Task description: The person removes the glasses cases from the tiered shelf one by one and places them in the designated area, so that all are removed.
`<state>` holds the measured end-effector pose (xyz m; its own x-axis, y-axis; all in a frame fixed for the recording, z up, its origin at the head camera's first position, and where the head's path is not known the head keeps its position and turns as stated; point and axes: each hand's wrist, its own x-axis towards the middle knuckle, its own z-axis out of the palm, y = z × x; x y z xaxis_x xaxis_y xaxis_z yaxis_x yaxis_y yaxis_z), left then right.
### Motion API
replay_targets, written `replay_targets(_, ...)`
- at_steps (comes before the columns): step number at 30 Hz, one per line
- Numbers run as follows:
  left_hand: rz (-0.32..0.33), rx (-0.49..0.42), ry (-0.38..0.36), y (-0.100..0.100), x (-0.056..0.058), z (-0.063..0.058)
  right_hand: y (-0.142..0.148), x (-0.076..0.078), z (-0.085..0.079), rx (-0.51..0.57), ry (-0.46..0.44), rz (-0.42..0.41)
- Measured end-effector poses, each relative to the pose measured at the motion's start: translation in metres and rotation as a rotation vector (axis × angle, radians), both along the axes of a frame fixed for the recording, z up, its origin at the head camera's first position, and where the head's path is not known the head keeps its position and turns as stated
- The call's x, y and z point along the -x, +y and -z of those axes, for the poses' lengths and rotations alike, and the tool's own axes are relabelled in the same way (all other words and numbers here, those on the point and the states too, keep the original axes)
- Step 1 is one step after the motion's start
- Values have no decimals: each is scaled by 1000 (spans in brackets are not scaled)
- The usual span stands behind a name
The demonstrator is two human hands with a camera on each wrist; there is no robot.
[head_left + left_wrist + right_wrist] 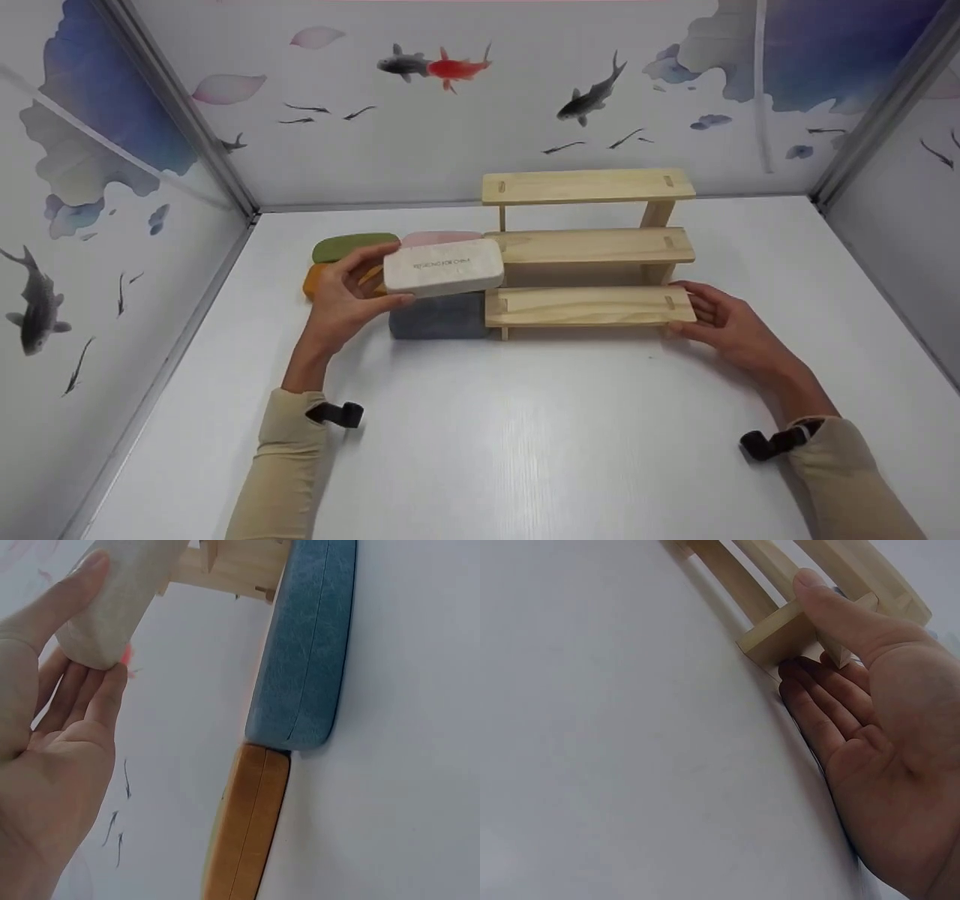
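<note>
My left hand (341,304) holds up a white glasses case (444,268) by its left end, thumb on the near side and fingers on the far side. Dark print runs across the case's face. At the right, my right hand (739,330) grips the end of the lowest board of a three-tier wooden display rack (585,309). In the right wrist view its thumb lies over the wood and the fingers (821,709) reach to the other side. The white case hangs over the other cases and overlaps the rack's left edge in the head view.
On the white table (525,435), left of the rack, lie a blue-grey case (439,316), an orange case (311,282), a green case (352,246) and a partly hidden pink case (442,238). White panels printed with fish (589,90) enclose the table at the back and sides.
</note>
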<state>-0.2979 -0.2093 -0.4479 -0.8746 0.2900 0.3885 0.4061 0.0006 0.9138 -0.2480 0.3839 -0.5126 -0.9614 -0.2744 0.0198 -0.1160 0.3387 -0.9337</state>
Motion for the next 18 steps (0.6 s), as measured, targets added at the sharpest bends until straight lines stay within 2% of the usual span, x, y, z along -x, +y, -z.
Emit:
replay_targets(10, -13, 9, -12, -24, -6, 4, -1, -1, 1, -15, -14, 7)
replay_targets(18, -55, 26, -46, -44, -10, 10, 0, 0, 0, -22, -3, 7)
